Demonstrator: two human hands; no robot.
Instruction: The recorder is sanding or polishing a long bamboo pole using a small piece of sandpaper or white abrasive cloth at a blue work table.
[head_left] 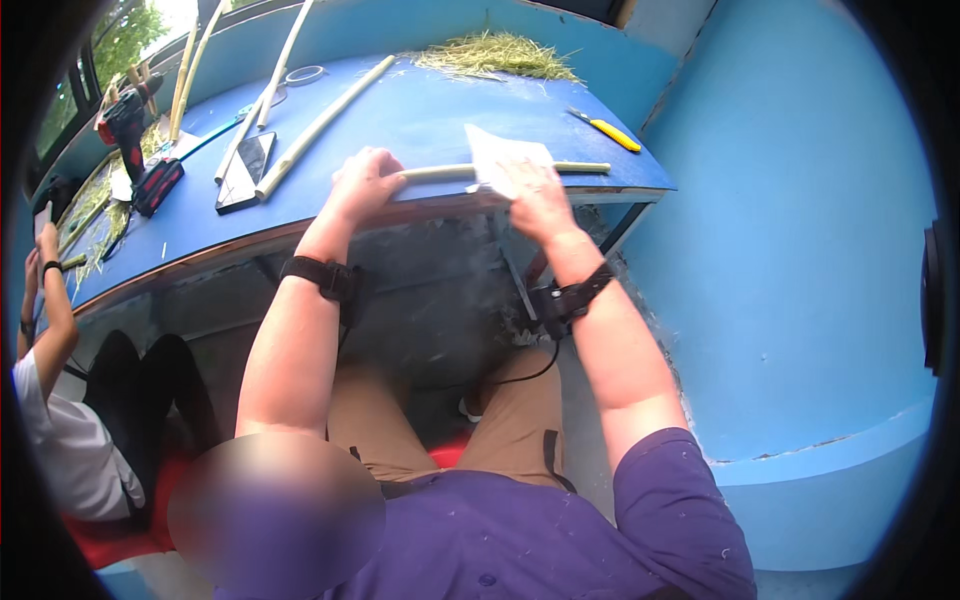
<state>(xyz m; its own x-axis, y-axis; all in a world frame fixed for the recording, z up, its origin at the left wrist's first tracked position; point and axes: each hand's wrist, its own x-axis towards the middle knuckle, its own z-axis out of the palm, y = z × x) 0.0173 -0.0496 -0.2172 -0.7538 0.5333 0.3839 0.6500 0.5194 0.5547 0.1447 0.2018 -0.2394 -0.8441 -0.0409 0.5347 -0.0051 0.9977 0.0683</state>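
A thin pale-green bamboo stick (440,173) lies crosswise along the near edge of the blue table. My left hand (366,184) is closed around its left end. Farther right, my right hand (537,198) presses a white sheet (485,150), paper or sandpaper, against the stick; its fingers curl over the sheet. Past that hand, the stick's right end sticks out bare. Whether the sheet wraps all the way round the stick is hidden by my fingers.
A yellow utility knife (614,134) lies at the table's right. Dry straw (497,55) is heaped at the back. Leftward are another stick (325,127), a phone (245,172), a tape roll (305,75) and a cordless drill (128,135). A co-worker's arm (58,300) reaches in at far left.
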